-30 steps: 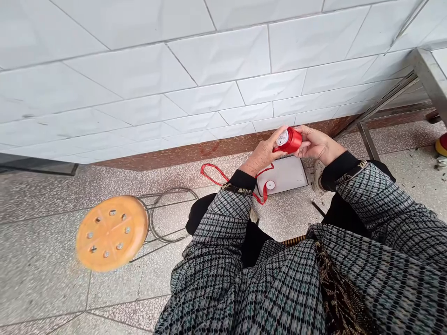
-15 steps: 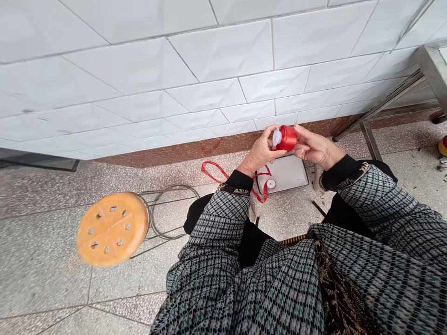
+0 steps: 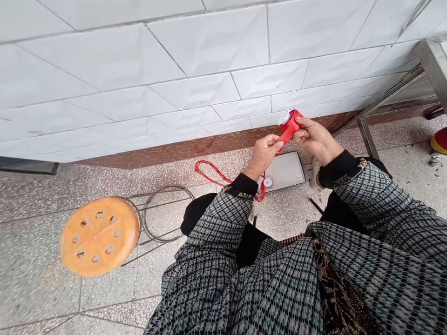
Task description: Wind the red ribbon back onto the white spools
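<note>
My right hand [image 3: 316, 139] holds a roll of red ribbon [image 3: 292, 123] by its right side, thumb on the edge, with the white core facing left. A short stretch of ribbon [image 3: 287, 135] runs from the roll down to my left hand [image 3: 263, 152], which pinches it between thumb and fingers. Below my hands a white shallow box or lid [image 3: 288, 172] lies on the floor. On its left part sits a small white disc [image 3: 268, 182] with red ribbon beside it, partly hidden by my left wrist. A loop of red ribbon [image 3: 209, 164] lies on the floor to the left.
An orange round stool [image 3: 101, 235] with metal legs lies on its side at the left. White wall tiles [image 3: 216, 42] rise in front. A metal frame [image 3: 366, 139] stands at the right, and a red and yellow object [image 3: 440, 141] is at the right edge.
My left hand has let go of the roll's core side and moved down-left, drawing out a strip of ribbon. The roll has tilted up in my right hand. The camera view has shifted slightly.
</note>
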`<state>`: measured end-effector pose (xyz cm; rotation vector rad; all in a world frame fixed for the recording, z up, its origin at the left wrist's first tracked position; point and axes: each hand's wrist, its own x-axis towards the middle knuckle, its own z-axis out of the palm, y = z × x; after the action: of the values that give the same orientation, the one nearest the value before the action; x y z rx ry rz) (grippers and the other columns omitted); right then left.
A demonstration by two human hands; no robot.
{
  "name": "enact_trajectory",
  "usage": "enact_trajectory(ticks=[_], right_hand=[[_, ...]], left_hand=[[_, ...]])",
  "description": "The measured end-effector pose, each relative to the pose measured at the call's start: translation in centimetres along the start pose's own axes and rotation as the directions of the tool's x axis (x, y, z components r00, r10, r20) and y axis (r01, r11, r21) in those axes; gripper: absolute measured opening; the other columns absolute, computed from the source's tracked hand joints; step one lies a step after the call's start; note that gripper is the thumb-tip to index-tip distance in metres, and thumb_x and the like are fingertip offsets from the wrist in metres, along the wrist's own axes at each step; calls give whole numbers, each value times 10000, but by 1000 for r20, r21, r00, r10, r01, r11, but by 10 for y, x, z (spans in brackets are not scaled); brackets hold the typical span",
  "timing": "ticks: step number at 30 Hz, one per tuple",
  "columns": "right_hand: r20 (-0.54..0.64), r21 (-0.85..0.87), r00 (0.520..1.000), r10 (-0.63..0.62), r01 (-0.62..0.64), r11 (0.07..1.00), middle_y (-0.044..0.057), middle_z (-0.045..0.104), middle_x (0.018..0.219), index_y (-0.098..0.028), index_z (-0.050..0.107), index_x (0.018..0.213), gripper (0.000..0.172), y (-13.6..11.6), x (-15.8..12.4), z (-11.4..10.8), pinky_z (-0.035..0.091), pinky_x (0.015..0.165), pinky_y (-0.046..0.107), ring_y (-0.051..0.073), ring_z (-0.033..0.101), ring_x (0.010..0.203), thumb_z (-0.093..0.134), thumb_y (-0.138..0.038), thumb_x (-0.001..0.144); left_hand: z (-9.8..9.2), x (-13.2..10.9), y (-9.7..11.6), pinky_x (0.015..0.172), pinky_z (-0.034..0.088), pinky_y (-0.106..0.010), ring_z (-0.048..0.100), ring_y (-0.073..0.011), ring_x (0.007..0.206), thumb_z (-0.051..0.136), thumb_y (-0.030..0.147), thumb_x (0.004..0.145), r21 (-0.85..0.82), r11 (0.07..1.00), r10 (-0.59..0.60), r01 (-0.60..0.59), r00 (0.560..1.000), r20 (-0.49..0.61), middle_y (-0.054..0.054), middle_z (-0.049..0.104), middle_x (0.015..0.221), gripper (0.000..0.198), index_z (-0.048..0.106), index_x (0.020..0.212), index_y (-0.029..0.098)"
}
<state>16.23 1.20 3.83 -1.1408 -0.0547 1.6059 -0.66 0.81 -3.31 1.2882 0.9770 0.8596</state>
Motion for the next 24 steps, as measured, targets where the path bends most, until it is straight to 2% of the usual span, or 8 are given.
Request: enact_trajectory(ticks=[2,5,7,10,12,15,18,24], right_hand=[[-2,10,998,68,-68,998,-86,508,616,-199,530,795,276,-3,-3,1,263,342,74,0,235,399,543,-34,1016],[-3,18,986,169,-169,986,-79,515,601,-181,542,807,278,-4,-8,1,252,335,57,-13,204,383,487,-25,1030],[-7,-5,976,216,-216,976,-78,511,594,-181,552,821,256,-4,-10,0,266,333,56,-9,208,382,506,-14,1010],[-20,-87,960,280,-281,956,-86,485,580,-195,578,852,206,-5,-10,-6,293,327,78,9,223,392,599,-14,949],[-30,-146,951,309,-310,939,-93,457,570,-204,595,869,194,-6,-9,-11,291,322,91,19,230,394,655,-24,910],[-28,-203,942,334,-333,921,-83,473,587,-203,610,884,181,-5,-9,-17,287,320,93,20,246,390,670,-33,891],[-6,-234,936,353,-345,909,-66,535,632,-195,611,889,171,-4,-11,-20,282,309,91,9,243,388,677,-38,883],[109,-272,933,343,-304,913,-78,529,624,-184,639,917,154,-2,-16,-21,230,308,87,0,220,399,766,-103,886]], left_hand=[[-3,1,-3,600,415,-235,520,-101,604,784,369,817,7,1000,-7,7,1000,21,24,641,683,227,654,827,183],[-9,4,-5,613,407,-246,477,-105,566,780,253,802,61,998,8,-5,999,-43,61,572,620,209,692,982,198],[-14,5,-4,645,422,-259,461,-117,566,801,173,767,111,993,42,-34,997,-71,85,530,595,452,697,1204,221],[-21,5,5,693,443,-266,474,-131,594,844,108,703,149,986,71,-71,997,5,93,556,612,736,648,1399,243],[-25,4,12,706,449,-265,493,-128,608,864,97,675,143,987,58,-70,995,85,77,626,675,757,663,1390,241],[-27,3,20,730,465,-258,548,-119,648,888,107,650,156,986,33,-58,986,162,14,747,888,708,705,1324,227],[-27,3,21,744,480,-240,609,-118,694,921,140,615,210,975,33,-78,977,211,-18,761,1020,733,706,1312,217],[-27,0,16,633,513,-263,605,-126,583,1005,245,551,131,990,31,-59,978,206,14,672,813,821,676,1304,237]])
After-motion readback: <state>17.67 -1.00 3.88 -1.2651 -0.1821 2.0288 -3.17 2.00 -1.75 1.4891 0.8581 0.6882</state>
